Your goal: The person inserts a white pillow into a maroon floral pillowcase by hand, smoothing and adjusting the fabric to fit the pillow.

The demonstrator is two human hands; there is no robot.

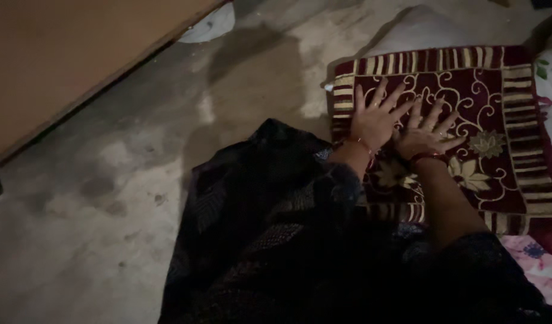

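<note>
- Bare grey concrete floor [108,240], stained, dimly lit; a brown board [66,54] slants across the upper left.
- Maroon cushion [498,120] with cream scrollwork lies flat on it, floral cloth [543,264] alongside.
- Left hand [375,120] and right hand [423,137] press flat on the cushion, fingers spread, 2 hands touching.

Maroon cushion [468,120] with cream scrollwork, gold flowers, striped border; grey mottled floor [108,240].
</note>
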